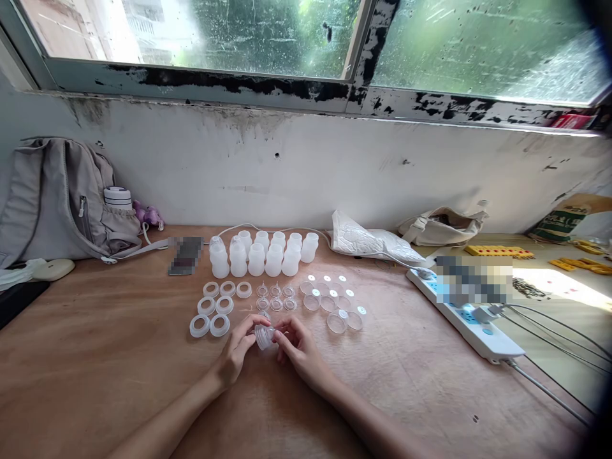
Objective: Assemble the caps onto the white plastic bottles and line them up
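Observation:
Low over the table's middle, my left hand (235,352) grips a clear, ridged screw ring (263,337) tilted on its side. From the other side my right hand (297,344) is closed with thumb and fingertips at the ring's right end; whether a nipple sits inside cannot be made out. Just beyond my hands lie small clear silicone nipples (275,305) in rows. Left of them are several translucent screw rings (219,325), and to the right, clear round caps (337,322) with white-dotted discs. Frosted small bottles (274,260) stand upright behind; two at the left have pointed tops.
A blurred dark flat item (185,256) lies left of the bottles. A backpack (62,197) leans at the far left. Behind stand a white padded package (363,239) and a beige bag (442,226). A power strip (488,341) with cables (549,389) runs along the right.

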Motion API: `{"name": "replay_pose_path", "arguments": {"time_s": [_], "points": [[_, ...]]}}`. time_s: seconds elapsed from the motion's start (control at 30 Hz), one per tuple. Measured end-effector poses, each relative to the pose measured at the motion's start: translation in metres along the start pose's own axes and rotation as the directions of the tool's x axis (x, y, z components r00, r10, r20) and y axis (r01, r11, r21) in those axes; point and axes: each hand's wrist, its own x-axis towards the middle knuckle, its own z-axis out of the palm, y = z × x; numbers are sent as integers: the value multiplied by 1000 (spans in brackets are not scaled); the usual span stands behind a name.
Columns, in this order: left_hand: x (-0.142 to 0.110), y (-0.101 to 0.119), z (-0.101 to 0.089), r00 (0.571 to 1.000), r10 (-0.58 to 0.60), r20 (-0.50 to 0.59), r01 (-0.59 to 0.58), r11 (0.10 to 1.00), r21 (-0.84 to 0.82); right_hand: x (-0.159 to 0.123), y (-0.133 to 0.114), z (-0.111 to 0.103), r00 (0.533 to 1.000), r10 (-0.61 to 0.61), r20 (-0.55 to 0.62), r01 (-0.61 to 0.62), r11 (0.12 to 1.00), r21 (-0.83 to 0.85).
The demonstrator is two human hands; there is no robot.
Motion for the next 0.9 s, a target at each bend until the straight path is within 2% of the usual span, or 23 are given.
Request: {"name": "replay_pose_path", "arguments": {"time_s": [0.17, 0.37, 0.47, 0.57, 0.63, 0.73, 0.9], "points": [[0, 4, 5, 996, -85, 17, 82, 989, 120, -1, 0, 0, 1000, -13, -2, 13, 1000, 4], [1, 7, 6, 1000, -24, -10, 26, 957, 289, 1, -3, -1, 998, -43, -38, 43, 999, -5], [0, 9, 3, 998, 70, 4, -65, 903, 426, 0, -1, -3, 993, -115, -24, 109, 981, -159], [-1, 8, -2, 983, 175, 50, -175, 835, 521, 1, -4, -7, 964, -266, 26, 255, 887, -386], [-1, 6, -5, 970, 236, 58, -230, 815, 532, 6, -12, -10, 938, -328, 109, 341, 823, -453], [2, 3, -13, 956, 294, 4, -247, 796, 552, 26, -31, -15, 937, -309, 164, 350, 816, -460], [7, -2, -29, 924, 338, -178, -172, 783, 598, 86, -54, -16, 962, -271, 30, 236, 773, -589]]}}
